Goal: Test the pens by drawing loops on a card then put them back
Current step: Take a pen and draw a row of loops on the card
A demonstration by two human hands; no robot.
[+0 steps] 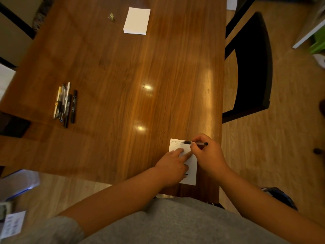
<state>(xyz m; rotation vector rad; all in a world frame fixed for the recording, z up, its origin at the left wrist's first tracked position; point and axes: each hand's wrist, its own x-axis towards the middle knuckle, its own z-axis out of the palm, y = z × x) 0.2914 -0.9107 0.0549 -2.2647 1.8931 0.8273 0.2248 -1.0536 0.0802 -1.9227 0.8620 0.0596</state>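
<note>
A white card (192, 166) lies near the front right corner of the wooden table (123, 76). Two pen loops show along its top edge. My right hand (208, 154) grips a black pen (189, 142) lying almost flat, its tip on the card beside the loops. My left hand (171, 164) presses straight fingers on the middle of the card; a small dark object, perhaps a cap, peeks out under its palm. Several more pens (65, 104) lie bundled at the table's left side.
A stack of blank white cards (137, 21) sits at the far middle of the table, with a small greenish object (111, 17) to its left. A black chair (251, 67) stands along the right edge. A clear plastic bin (17, 184) sits on the floor, front left.
</note>
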